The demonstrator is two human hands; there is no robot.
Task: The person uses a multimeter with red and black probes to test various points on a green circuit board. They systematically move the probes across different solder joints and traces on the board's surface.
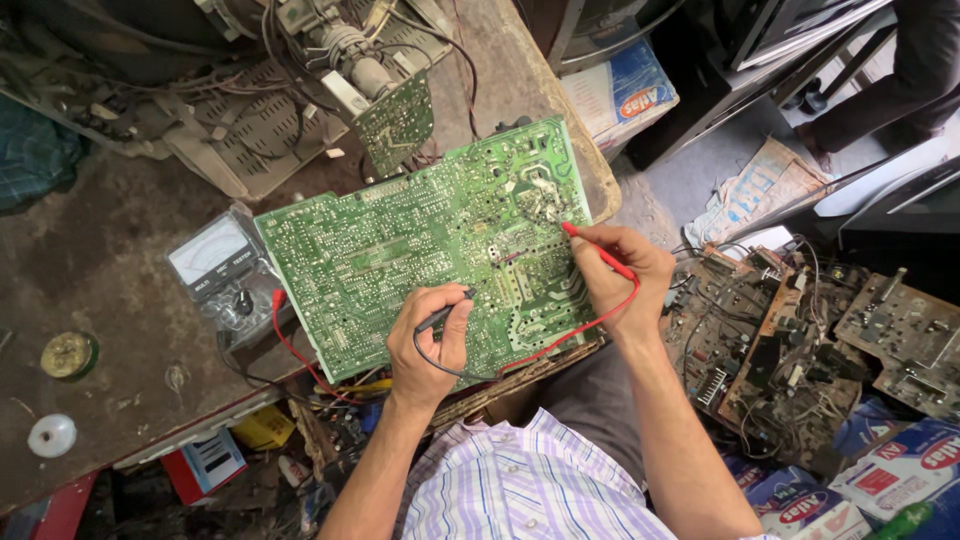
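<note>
**Probes on a circuit board at a cluttered repair bench**

A worn, dusty bench (pixel 120 300) carries a large green circuit board (pixel 400 250), solder side up, jutting over the front edge. The left hand (pixel 430 340) has its fingers clenched on a black probe (pixel 445 312) touching the board's middle; the right hand (pixel 620 280) grips a red probe (pixel 598 250), tip on the right part. Leads run to an analogue meter (pixel 222 265) just left. Judging by this, probing is under way; moving on calls for steady tips and a glance at the dial.

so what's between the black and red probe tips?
Head view: only bare solder side of the green board, between black probe and red probe.
</note>
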